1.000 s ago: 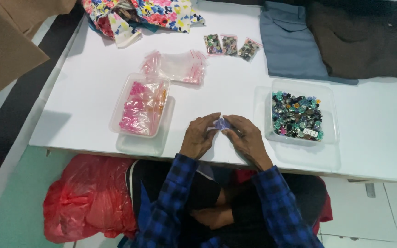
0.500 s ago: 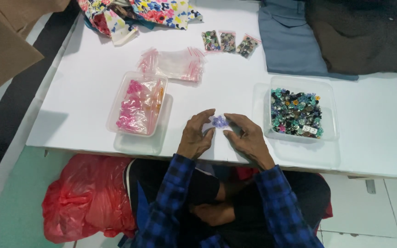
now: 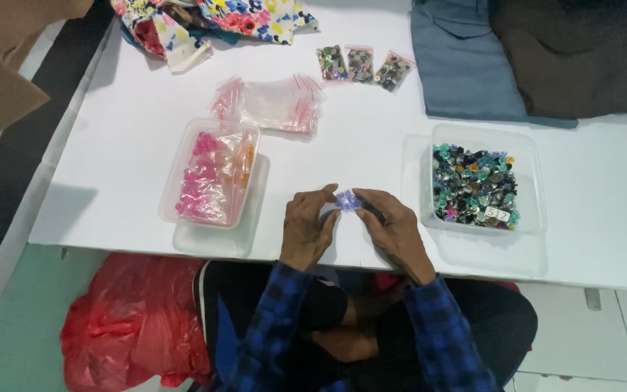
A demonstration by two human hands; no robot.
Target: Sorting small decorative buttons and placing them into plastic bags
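Left hand and right hand at table edge, fingertips pinched together on small purple beads. Tub of pink packets to left, tub of mixed beads to right. Empty zip bags beyond.

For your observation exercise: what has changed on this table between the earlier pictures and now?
Little: both hands, the left hand and right hand, still pinch the small purple packet together, only turned slightly. The pink-filled tub, mixed-bead tub and empty bags stayed put.
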